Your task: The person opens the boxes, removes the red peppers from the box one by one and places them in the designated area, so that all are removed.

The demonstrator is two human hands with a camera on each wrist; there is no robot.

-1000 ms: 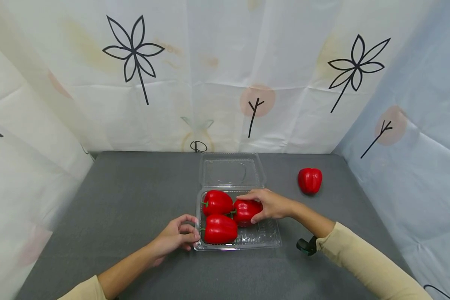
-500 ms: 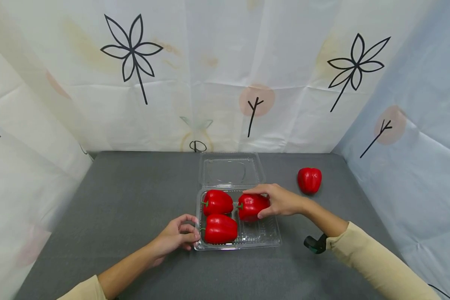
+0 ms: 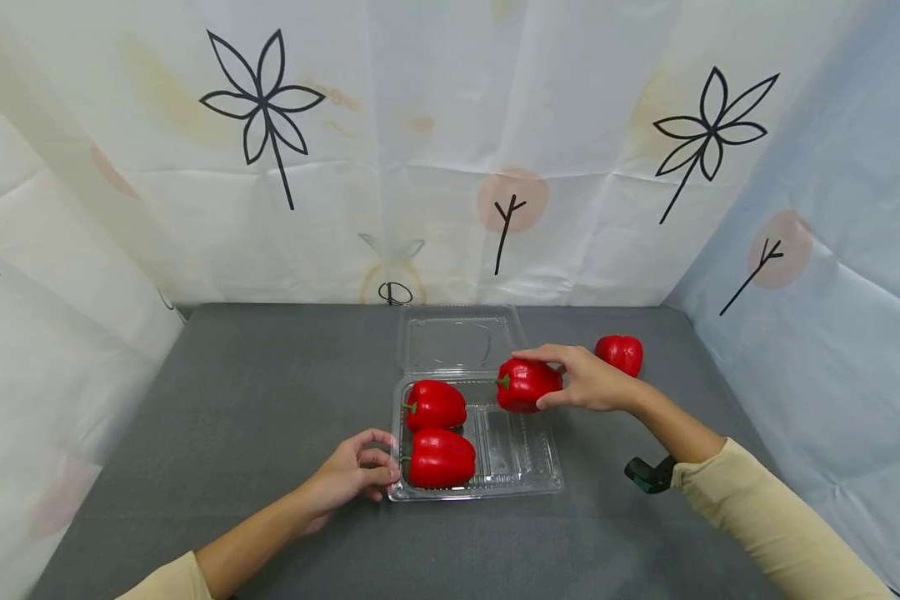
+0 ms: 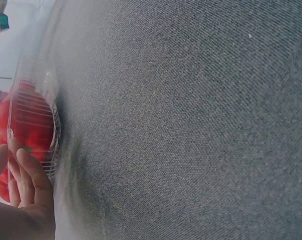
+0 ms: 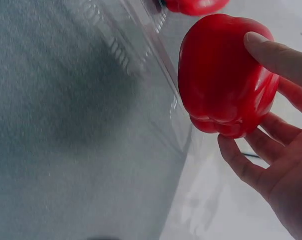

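My right hand (image 3: 594,380) grips a red bell pepper (image 3: 528,386) by its blunt end, green stem pointing left, above the right back part of a clear plastic container (image 3: 502,446). The right wrist view shows thumb and fingertips spread round this pepper (image 5: 220,75). At the container's left edge, my left hand (image 3: 354,468) holds the rim with bent fingers; the left wrist view has its fingers (image 4: 35,175) against the see-through wall. Two more red bell peppers, one behind (image 3: 437,404) and one in front (image 3: 442,458), lie in the container's left half.
The container's lid (image 3: 457,342) is folded back flat behind it. Another red bell pepper (image 3: 619,353) sits at the back right of the grey table (image 3: 270,375), partly covered by my right hand. Printed white curtains (image 3: 435,125) close off the back and sides.
My right hand has lifted the bell pepper from beside the other two and carried it up, right and back. The left hand has stayed at the container's edge.
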